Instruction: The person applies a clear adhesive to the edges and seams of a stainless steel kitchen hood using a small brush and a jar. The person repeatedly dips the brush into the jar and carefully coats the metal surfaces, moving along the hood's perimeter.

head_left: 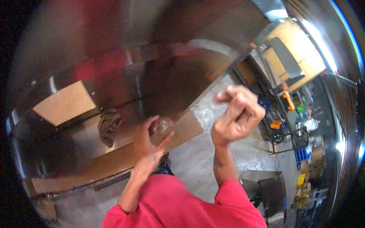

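Note:
My left hand (146,138) is wrapped around a round, clear-looking container (162,127), seen end-on; motion blur hides its exact kind and what is in it. It is held over the near edge of a dark, glossy surface (167,87). My right hand (239,114) is raised apart from it, to the right, above the grey floor. Its fingers are curled in and partly smeared, and anything inside them is hidden. Left of my left hand, a crumpled dark cloth (109,127) lies near the glossy surface's front edge.
A tan flat board (66,103) lies at the left. Brown boarding (186,131) runs along the near edge. At the far right stands a bench with a pale wooden top (304,49), with an orange tool (288,100) beside it. A dark open box (264,186) sits on the floor (194,163).

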Motion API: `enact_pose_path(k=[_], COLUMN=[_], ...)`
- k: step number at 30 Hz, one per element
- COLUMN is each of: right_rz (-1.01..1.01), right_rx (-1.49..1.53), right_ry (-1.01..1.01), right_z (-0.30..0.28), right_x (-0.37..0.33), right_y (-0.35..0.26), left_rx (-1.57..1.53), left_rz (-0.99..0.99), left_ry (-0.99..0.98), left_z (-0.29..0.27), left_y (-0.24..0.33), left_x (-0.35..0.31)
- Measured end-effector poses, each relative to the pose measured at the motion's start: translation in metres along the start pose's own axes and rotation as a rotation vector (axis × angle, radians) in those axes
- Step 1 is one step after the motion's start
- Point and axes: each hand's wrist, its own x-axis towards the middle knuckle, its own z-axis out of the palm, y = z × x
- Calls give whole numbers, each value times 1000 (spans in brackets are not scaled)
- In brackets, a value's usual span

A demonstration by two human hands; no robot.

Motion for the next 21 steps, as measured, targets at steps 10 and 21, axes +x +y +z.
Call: enact_pose_path(k=[10, 21], right_rz=[337, 171], right_rx=[58, -4], right_ry=[-405, -466], right_z=[-29, -37], right_x=[-84, -91], right_y=[-63, -50], left_rx=[-16, -11], left_rz=[224, 311], left_ry=[12, 88], left_z=[-6, 8], left_y=[4, 5], left_x=[2, -22])
